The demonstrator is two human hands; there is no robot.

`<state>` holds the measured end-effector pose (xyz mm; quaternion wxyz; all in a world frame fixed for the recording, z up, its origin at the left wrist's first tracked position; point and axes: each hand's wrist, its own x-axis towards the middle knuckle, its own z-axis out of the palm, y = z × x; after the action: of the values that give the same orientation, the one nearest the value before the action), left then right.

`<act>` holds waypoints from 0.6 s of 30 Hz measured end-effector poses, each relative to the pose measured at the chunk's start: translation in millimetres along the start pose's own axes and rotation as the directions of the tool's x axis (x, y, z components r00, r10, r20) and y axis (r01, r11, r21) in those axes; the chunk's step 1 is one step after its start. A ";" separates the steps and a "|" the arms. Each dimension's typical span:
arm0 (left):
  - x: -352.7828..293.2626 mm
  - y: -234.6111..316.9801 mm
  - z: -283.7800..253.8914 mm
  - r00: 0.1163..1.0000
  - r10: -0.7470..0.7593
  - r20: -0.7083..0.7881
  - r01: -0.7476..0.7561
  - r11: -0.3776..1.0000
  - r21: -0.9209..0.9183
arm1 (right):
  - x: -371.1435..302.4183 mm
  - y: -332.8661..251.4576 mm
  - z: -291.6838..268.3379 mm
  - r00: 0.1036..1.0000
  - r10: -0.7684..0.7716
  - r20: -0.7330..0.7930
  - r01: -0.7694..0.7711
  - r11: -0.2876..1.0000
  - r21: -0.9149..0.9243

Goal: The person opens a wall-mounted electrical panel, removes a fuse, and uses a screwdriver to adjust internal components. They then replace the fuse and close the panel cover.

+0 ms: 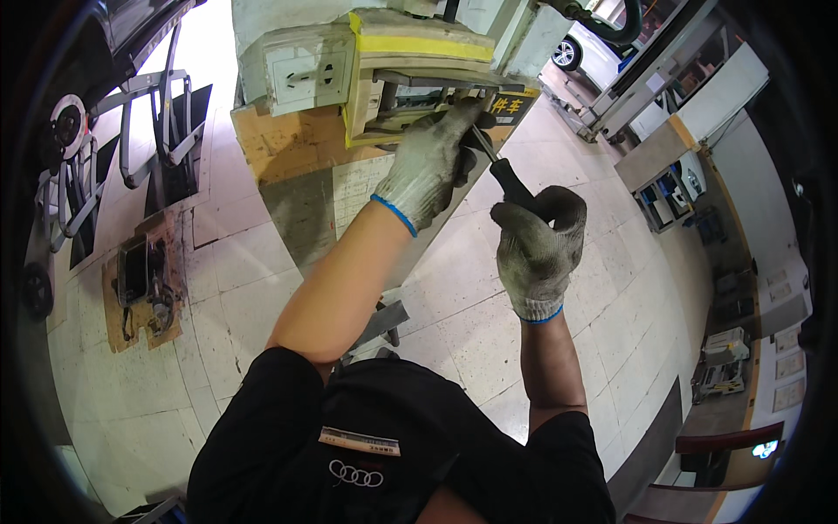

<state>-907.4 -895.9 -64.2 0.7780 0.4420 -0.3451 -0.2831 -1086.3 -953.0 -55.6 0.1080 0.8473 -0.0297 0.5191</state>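
My right hand (543,249), in a grey work glove with a blue cuff edge, is closed round the black handle of a screwdriver (511,182). The screwdriver's metal shaft slants up and left toward my other hand. My left hand (432,153), gloved alike, reaches to the front of a yellow-edged wooden frame (425,49). Its fingers are curled at a dark metal part (441,80) in the frame's opening, close to the shaft's tip. What those fingers hold is hidden behind the glove, and so is the point where the screwdriver's tip ends.
A panel with power sockets (310,74) adjoins the frame on its left. Below it lies a brown board (292,140). On the tiled floor at left, mechanical parts (157,284) rest on cardboard. Scissor lift arms (148,131) stand behind them. A white car (598,52) is at far right.
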 end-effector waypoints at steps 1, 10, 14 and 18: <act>-2.0 -0.1 1.3 0.999 0.014 -0.051 -0.015 1.000 -0.013 | 1.0 -0.8 0.5 1.000 -0.020 -0.023 0.020 1.000 -0.008; -2.4 10.0 6.6 0.954 -0.251 0.164 0.300 0.825 -0.480 | -1.6 -11.8 -1.5 0.928 0.372 0.012 -0.367 0.912 0.183; 1.7 12.7 2.3 0.932 -0.281 0.230 0.363 0.717 -0.595 | 6.3 -6.1 -4.1 0.989 0.146 0.013 -0.147 0.983 0.106; 10.1 18.5 6.5 0.926 -0.364 0.098 0.349 0.730 -0.588 | 11.5 -10.3 -4.2 0.961 0.273 -0.045 -0.253 0.933 0.256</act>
<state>-904.0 -898.4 -42.5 0.8121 0.2364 -0.1381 -0.5153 -1083.0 -941.4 -45.1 -0.0680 0.8212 -0.0734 0.5618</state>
